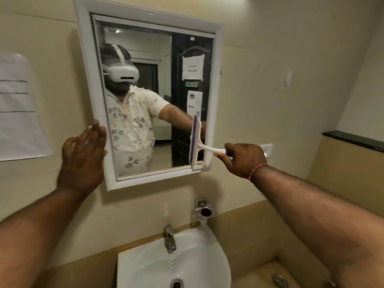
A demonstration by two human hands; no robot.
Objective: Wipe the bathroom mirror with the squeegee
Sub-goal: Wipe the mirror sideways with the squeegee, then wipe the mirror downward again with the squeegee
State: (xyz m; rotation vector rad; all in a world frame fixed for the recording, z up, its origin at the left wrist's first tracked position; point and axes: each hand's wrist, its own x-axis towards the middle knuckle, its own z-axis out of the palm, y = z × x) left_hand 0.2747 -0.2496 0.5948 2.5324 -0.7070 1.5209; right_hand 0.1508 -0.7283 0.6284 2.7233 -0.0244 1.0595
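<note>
A white-framed mirror (83,59) hangs on the beige wall above the sink. My right hand (243,159) is shut on the handle of a white squeegee (198,142) with a blue blade. The blade stands vertical against the glass at the mirror's lower right corner, its lower end reaching the frame. My left hand (83,154) rests against the frame's lower left side, fingers spread and holding nothing. The glass reflects a person in a patterned shirt with a white headset.
A white sink (128,265) with a chrome tap (170,238) sits right below the mirror. A chrome wall holder (204,210) is under the frame's right corner. A paper sheet (18,109) hangs on the wall at left. A dark ledge (353,140) juts out at right.
</note>
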